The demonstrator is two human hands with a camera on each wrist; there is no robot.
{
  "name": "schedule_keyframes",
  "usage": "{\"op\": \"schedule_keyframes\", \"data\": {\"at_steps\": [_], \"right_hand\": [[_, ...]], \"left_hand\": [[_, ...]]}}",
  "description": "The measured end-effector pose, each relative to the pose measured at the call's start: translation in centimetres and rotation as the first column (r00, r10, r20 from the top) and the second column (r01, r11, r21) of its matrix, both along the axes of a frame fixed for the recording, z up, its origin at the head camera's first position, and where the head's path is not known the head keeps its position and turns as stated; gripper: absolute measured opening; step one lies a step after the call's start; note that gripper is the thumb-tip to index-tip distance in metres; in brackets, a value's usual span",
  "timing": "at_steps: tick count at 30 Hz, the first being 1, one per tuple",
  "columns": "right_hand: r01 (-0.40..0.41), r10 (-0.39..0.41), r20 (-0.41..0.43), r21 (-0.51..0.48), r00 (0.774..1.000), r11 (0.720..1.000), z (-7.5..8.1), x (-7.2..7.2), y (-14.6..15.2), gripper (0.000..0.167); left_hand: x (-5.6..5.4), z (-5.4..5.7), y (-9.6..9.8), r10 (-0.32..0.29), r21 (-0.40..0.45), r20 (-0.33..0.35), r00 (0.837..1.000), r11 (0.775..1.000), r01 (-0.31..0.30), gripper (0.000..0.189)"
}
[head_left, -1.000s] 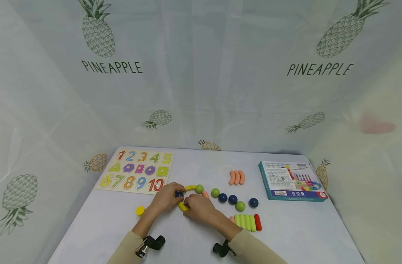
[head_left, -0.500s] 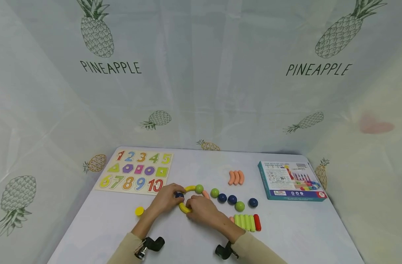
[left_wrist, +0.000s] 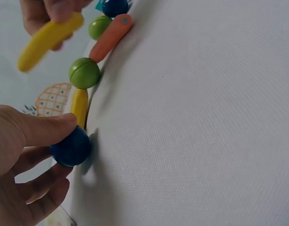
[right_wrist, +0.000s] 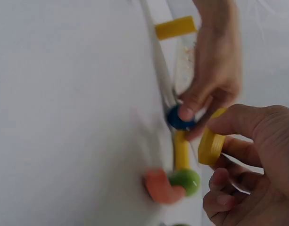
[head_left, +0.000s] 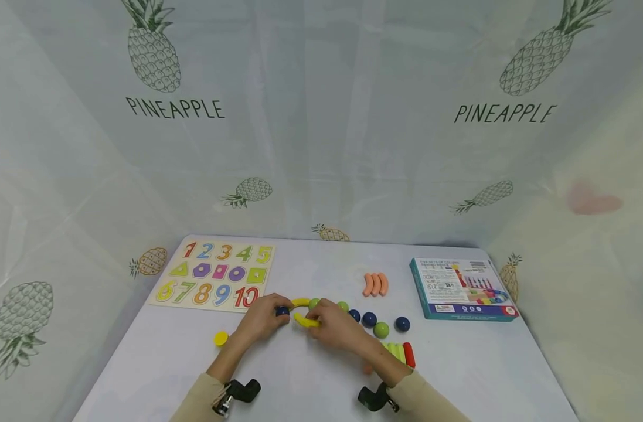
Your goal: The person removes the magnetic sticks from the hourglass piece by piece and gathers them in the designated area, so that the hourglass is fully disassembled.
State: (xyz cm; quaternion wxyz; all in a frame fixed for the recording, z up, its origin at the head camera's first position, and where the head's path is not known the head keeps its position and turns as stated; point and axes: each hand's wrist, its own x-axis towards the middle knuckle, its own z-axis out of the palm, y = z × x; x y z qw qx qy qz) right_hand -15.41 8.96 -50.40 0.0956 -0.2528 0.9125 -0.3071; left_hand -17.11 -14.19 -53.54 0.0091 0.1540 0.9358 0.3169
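Observation:
My left hand (head_left: 260,319) grips a dark blue ball (left_wrist: 71,147) on the white table, thumb on one side and fingers on the other. A yellow curved piece (left_wrist: 79,104) touches that ball, followed in a chain by a green ball (left_wrist: 84,73) and an orange curved piece (left_wrist: 110,38). Between thumb and fingers, my right hand (head_left: 337,325) pinches a second yellow curved piece (right_wrist: 211,143), raised off the table and apart from the blue ball. In the head view the right hand covers part of the chain.
A number puzzle board (head_left: 213,274) lies back left, with a yellow cylinder (head_left: 221,339) nearer. Three orange curved pieces (head_left: 376,284) and a flat toy box (head_left: 463,290) lie back right. Blue and green balls, including one green ball (head_left: 381,330), and a red stick (head_left: 409,354) lie right.
My right hand has moved right and away from the blue ball, carrying the yellow curved piece off the table. My left hand has stayed on the blue ball.

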Motion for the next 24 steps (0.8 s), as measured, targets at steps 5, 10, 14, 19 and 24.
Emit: {"op": "schedule_keyframes", "data": {"at_steps": [5, 10, 14, 19, 24], "right_hand": [[0.085, -0.080, 0.034, -0.196, 0.996, 0.977, 1.7, -1.5, 3.9, 0.036], [0.187, -0.179, 0.057, -0.249, 0.982, 0.950, 2.4, -3.0, 8.3, 0.039], [0.293, -0.280, 0.087, -0.242, 0.956, 0.925, 2.2, -3.8, 11.4, 0.031], [0.364, -0.358, 0.066, -0.216, 0.931, 0.906, 1.6, -4.5, 14.0, 0.024], [0.421, -0.418, 0.051, -0.119, 0.907, 0.899, 1.0, -5.2, 15.4, 0.024]], "left_hand": [[0.1, 0.1, 0.0, -0.001, 0.007, 0.003, 1.000, 1.000, 0.001, 0.023], [0.2, 0.1, 0.0, 0.003, 0.005, 0.015, 1.000, 1.000, -0.003, 0.024], [0.2, 0.2, 0.0, 0.001, 0.006, 0.022, 1.000, 1.000, -0.001, 0.024], [0.2, 0.2, 0.0, 0.008, 0.009, 0.034, 0.999, 1.000, -0.009, 0.023], [0.2, 0.3, 0.0, 0.007, 0.015, 0.037, 0.999, 1.000, -0.007, 0.023]]}}
